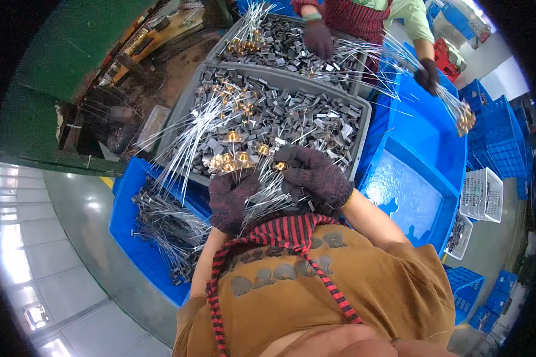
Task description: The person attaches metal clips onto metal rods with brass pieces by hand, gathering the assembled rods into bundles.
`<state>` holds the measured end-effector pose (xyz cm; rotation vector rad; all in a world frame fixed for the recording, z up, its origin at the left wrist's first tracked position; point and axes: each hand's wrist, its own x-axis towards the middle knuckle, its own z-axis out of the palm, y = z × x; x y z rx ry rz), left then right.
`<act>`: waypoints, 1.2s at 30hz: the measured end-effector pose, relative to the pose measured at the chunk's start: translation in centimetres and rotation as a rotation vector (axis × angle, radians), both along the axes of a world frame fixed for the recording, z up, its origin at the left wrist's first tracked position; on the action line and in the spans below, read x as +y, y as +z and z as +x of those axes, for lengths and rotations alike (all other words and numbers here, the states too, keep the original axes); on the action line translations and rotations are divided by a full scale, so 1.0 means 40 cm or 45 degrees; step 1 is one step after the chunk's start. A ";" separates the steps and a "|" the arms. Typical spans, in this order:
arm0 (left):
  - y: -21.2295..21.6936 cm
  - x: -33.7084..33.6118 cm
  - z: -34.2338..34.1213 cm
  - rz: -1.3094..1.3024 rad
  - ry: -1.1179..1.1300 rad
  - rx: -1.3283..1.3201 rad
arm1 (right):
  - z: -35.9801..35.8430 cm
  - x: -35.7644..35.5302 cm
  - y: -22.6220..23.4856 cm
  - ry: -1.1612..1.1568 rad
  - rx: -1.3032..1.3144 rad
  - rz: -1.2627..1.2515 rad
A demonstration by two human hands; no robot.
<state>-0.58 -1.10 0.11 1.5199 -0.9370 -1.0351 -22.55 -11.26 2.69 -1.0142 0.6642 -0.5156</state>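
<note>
a grey tray (pixel 363 116) full of small metal clips (pixel 304 116) sits straight ahead of the person, and a second tray (pixel 220 44) of the same clips lies just behind it. a bundle of thin wires (pixel 190 134) with brass caps lies across the near tray's left part. both hands are at its near edge: the left hand (pixel 231 199) holds a wire bunch, the right hand (pixel 315 175) just beside it. a crate (pixel 122 238) of loose wires stands to the left, a bin (pixel 435 149) to the right. a co-worker's hand (pixel 318 38) reaches into the far tray.
</note>
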 end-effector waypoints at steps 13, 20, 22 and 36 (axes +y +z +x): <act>0.021 -0.040 -0.004 0.157 -0.006 0.188 | -0.026 -0.148 -0.059 0.208 0.343 -0.419; -0.009 -0.059 0.007 0.318 0.001 0.254 | 0.114 -0.403 -0.175 0.108 1.352 -1.518; -0.019 -0.071 0.015 0.245 -0.095 0.246 | 0.141 -0.473 -0.332 0.270 1.436 -1.507; -0.005 -0.062 -0.013 0.225 0.086 0.282 | 0.237 -0.505 -0.322 0.514 1.518 -1.349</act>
